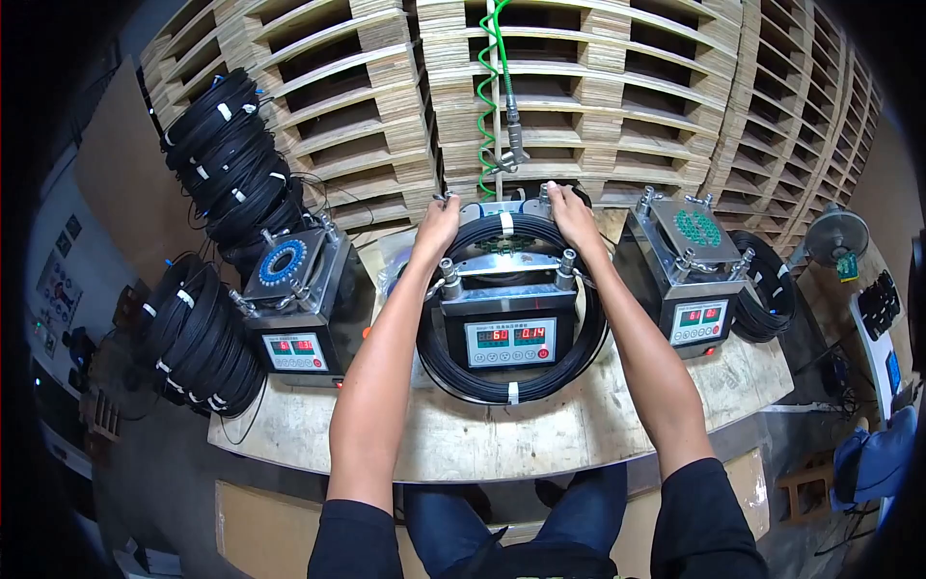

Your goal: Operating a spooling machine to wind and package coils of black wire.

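In front of me stands the middle polishing-type machine point(453, 333), a black box with a lit red display panel and metal corner posts. A coil of black cable point(513, 394), tied with white bands, loops around its front and rises over its top. My left hand point(440, 232) is closed on the metal knob point(447, 196) at the machine's far left corner. At the far right corner, the fingers of my right hand point(573, 222) close on another metal knob point(545, 190). The near corner posts point(566, 265) stand untouched. The raised coil and my hands partly hide the machine's top.
Similar machines flank it: a left one point(297, 309) with a blue ring of parts, a right one point(680, 289) with green parts. Stacked black cable coils point(198, 333) rise at left. Behind are wooden pallets point(637, 96) and a green coiled air hose point(487, 87). A fan point(837, 236) stands right.
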A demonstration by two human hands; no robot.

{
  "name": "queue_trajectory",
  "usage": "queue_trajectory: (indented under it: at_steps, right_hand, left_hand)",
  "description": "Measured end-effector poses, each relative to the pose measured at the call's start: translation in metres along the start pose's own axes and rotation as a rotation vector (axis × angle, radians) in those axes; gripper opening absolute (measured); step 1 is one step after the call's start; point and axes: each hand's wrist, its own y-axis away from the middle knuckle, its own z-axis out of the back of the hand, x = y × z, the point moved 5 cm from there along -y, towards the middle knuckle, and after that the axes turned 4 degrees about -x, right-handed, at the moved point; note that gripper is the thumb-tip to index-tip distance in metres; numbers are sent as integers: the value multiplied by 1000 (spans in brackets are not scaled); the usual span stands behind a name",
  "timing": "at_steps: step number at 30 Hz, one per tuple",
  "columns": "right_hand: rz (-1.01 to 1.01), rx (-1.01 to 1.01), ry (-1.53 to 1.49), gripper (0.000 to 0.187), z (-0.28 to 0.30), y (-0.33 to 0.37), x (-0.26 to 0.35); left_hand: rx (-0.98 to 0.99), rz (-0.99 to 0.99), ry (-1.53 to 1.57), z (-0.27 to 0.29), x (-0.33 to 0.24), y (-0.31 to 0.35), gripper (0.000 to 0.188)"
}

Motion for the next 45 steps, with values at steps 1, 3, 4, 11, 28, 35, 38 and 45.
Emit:
queue_trajectory:
  at_steps: [1,3,4,11,28,35,38,45]
  right_hand:
    - [6,-23,-36,67,0,0,0]
    - [10,-46,-71,67,1,2,-1]
    - [13,-64,-65,67,1,2,-3]
    - [-8,-58,-26,67,1,1,-1]
    - [80,-106,-104,60,5,4,1]
    - [110,-82,-104,60,-1,5,6]
    - [92,-83,-78,59,3,4,1]
    - [154,-114,-117,59,0,-1,-4]
  left_hand:
    - [-10,-3,-27,1,-1,1,77]
    - [-19,-6,-53,1,-3,3,74]
    - [-17,-23,-47,0,-4,5,73]
    - [-17,-59,5,-2,1,-3,71]
    - [-68,-46,-72,6,-18,17,81]
    - [-8,-48,-2,1,5,-4,80]
    - [42,-23,43,-5,0,-1,83]
    - [-27,-17,6,0,-6,8,85]
